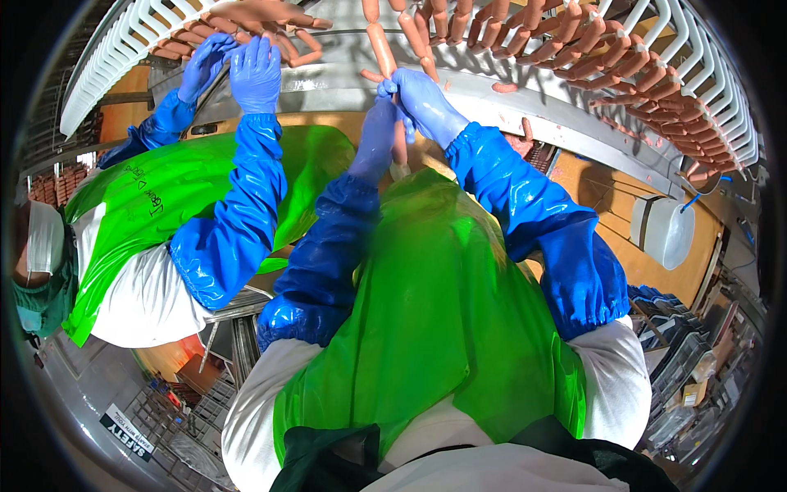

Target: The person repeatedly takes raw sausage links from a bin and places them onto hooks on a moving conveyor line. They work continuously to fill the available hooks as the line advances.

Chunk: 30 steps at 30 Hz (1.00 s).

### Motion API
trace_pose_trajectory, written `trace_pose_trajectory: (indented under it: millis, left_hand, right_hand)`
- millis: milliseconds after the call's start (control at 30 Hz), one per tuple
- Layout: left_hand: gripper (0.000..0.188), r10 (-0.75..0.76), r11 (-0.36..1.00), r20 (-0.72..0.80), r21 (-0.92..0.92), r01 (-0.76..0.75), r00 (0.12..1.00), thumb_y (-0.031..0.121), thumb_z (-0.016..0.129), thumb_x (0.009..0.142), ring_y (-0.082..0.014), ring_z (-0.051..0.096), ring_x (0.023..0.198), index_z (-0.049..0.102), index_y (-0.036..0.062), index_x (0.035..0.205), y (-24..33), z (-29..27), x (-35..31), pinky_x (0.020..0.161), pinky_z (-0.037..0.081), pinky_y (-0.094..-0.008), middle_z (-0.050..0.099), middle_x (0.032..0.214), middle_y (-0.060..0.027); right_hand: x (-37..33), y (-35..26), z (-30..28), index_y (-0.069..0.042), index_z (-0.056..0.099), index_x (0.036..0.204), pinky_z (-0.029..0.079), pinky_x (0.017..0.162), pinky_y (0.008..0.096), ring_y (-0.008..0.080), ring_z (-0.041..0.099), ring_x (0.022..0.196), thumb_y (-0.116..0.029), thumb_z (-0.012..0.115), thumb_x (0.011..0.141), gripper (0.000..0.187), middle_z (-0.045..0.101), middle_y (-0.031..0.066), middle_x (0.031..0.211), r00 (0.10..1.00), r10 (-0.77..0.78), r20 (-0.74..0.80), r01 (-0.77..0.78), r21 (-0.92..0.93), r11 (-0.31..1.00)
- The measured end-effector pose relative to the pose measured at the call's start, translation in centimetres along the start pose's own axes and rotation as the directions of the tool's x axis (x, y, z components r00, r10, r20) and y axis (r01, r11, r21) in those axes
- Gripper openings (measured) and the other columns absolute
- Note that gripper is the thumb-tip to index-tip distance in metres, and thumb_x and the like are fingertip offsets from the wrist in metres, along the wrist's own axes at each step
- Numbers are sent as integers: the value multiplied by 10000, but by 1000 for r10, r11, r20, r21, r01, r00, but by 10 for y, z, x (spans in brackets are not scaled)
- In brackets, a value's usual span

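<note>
At 12 o'clock, the left hand point(375, 138) and right hand point(426, 105) are close together, fingers curled tight around a string of sausages point(379, 51); links run up past them toward 12 and one hangs below. Both appear over the worktop point(484, 107), near its front edge, which curves from 11 to 2 o'clock. Between this edge and the green apron point(434, 303) is a narrow gap. A loose sausage point(505, 87) lies at 1. A stretch of metal separates the hands from a co-worker's hands point(255, 75) at 11. White hooks point(684, 51) carrying sausages bound the far side from 1 to 3; a clear container point(668, 234) hangs at 3.
</note>
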<state>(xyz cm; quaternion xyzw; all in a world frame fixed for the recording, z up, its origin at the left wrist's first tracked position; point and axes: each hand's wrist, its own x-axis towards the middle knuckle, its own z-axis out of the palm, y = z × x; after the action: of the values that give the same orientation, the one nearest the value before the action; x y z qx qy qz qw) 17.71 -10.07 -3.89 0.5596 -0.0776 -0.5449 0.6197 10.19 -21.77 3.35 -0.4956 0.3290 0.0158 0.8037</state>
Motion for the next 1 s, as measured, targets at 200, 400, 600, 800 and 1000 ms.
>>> trace_pose_trajectory:
  millis: [200, 400, 600, 800, 1000]
  left_hand:
    - [285, -203, 971, 439, -23, 237, 875, 303, 462, 963, -159, 523, 569, 543, 57, 845, -39, -4, -9, 527, 449, -304, 533, 693, -36]
    - [421, 207, 112, 651, 726, -679, 730, 390, 466, 928, -370, 584, 764, 578, -14, 892, -110, 96, 12, 730, 468, -465, 596, 795, -196]
    - [190, 340, -511, 618, 754, -412, 709, 282, 626, 750, -338, 624, 602, 672, 100, 718, 113, 68, -42, 555, 500, -441, 629, 675, -134]
    - [185, 396, -839, 544, 542, 50, 740, 184, 528, 808, -229, 592, 769, 597, 98, 957, 224, 73, -97, 745, 438, -501, 581, 758, -57]
    - [171, 256, -961, 827, 276, 35, 500, 217, 524, 819, -258, 523, 927, 612, 74, 854, 209, 51, -62, 982, 366, -482, 572, 878, -114]
  right_hand:
    - [24, 13, -23, -32, 555, 806, 406, 517, 261, 125, 476, 544, -167, 458, 875, 181, 521, 39, 681, 990, -108, -89, 134, 378, 916]
    - [2, -43, -92, -42, 572, 804, 419, 550, 337, 144, 500, 595, -318, 411, 989, 369, 513, 33, 651, 746, -645, 167, 518, -754, 404]
    - [-40, -122, -9, -18, 636, 907, 527, 757, 409, 319, 646, 776, -286, 485, 931, 309, 660, 182, 858, 545, -662, 515, 573, -805, -154]
    - [-13, -167, 7, 3, 662, 996, 501, 790, 394, 290, 647, 835, -308, 436, 960, 386, 672, 188, 918, 516, -627, 584, 785, -615, 74]
    - [14, -108, -12, 13, 657, 1029, 501, 764, 358, 247, 641, 820, -300, 469, 963, 371, 673, 160, 869, 594, -694, 407, 773, -529, 351]
